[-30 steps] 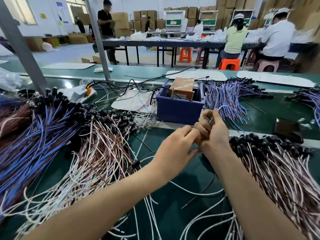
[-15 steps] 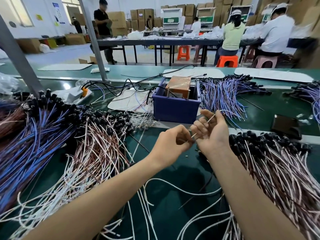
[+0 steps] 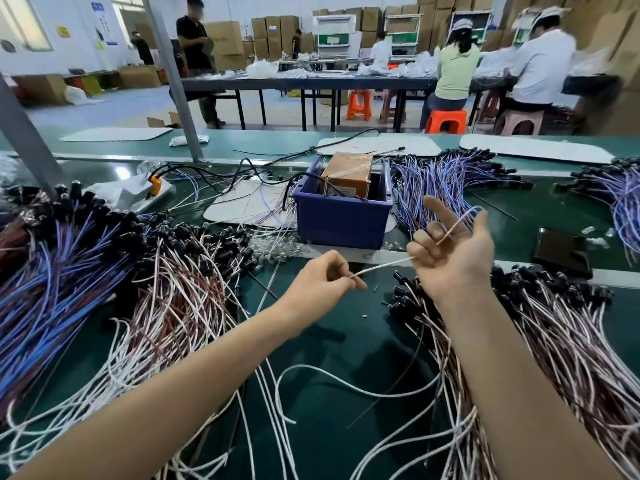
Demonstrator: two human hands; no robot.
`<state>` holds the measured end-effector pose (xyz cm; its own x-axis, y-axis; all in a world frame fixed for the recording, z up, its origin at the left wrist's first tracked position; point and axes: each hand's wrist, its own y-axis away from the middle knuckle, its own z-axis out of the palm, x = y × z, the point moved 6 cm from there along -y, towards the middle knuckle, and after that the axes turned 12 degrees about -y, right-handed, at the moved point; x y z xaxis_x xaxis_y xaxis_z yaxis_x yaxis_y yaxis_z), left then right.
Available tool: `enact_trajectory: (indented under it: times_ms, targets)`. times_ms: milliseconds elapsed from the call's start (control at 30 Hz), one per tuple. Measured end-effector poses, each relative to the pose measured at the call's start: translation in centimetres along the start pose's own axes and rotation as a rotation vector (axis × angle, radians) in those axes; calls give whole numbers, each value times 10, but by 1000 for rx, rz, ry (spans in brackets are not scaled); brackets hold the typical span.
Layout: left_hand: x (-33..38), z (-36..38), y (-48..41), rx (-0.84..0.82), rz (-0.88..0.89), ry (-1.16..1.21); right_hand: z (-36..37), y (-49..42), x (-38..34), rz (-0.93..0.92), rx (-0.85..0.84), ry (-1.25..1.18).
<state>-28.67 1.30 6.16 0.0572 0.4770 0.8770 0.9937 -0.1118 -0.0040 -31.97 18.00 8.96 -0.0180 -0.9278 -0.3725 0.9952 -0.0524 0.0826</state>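
A thin white wire point(image 3: 381, 266) stretches between my two hands above the green bench point(image 3: 346, 341). My left hand point(image 3: 322, 282) pinches its near end between thumb and fingertips. My right hand point(image 3: 453, 251) is palm up, with the lower fingers curled round the wire. The wire's far part point(image 3: 457, 223) runs up across the palm towards the thumb, and the index finger points upward.
Heaps of wires with black connectors lie left point(image 3: 104, 271) and right point(image 3: 554, 323). A blue bin point(image 3: 341, 220) holding a brown box stands behind my hands. Purple wire bundles point(image 3: 446, 181) and a dark phone point(image 3: 562, 251) lie beyond. Loose white wires point(image 3: 311, 393) sprawl near me.
My hands were pressed together on the wire. They have drawn apart, the right hand moving right and opening palm up, so a longer stretch of wire spans between them.
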Motion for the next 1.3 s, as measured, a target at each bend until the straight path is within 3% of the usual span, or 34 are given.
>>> enact_trajectory:
  times_ms: [100, 200, 333, 567, 900, 1067, 1300]
  targets:
    - [-8, 2, -6, -14, -199, 282, 9, 5, 4, 24, -72, 137]
    - [-16, 2, -14, 7, -312, 417, 13, 7, 7, 14, -128, 269]
    - [-10, -9, -33, 62, -189, 431, 12, 7, 3, -36, -148, 534]
    - [26, -52, -79, 240, 64, 398, 7, -10, -5, -62, -20, 1057]
    - [-2, -61, -114, 253, 52, 34, 25, -72, 10, -178, 61, 1238]
    - [-7, -64, -121, 294, 92, -72, 7, -84, 35, -106, 34, 1210]
    - [-10, -65, -121, 282, 66, -1, 1, -91, 26, -106, 22, 1047]
